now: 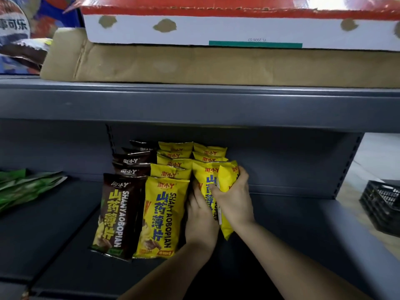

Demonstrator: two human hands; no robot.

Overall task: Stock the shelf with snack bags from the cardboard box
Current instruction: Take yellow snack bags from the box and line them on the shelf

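Yellow snack bags stand in rows on the grey shelf [65, 224], the front one [161, 215] facing me. A row of brown snack bags [118, 213] stands to their left. My right hand [234, 198] grips a yellow bag [227, 174] at the front of the right-hand yellow row. My left hand [200, 219] rests with its fingers against the left side of that same row, between the two yellow rows. The bag's lower half is hidden behind my hands.
Green bags [26, 187] lie at the shelf's left. On the upper shelf sit a flattened brown cardboard piece [194, 63] and a white-and-red box [216, 29]. A black plastic crate [383, 204] stands on the floor at the right. The shelf's right part is bare.
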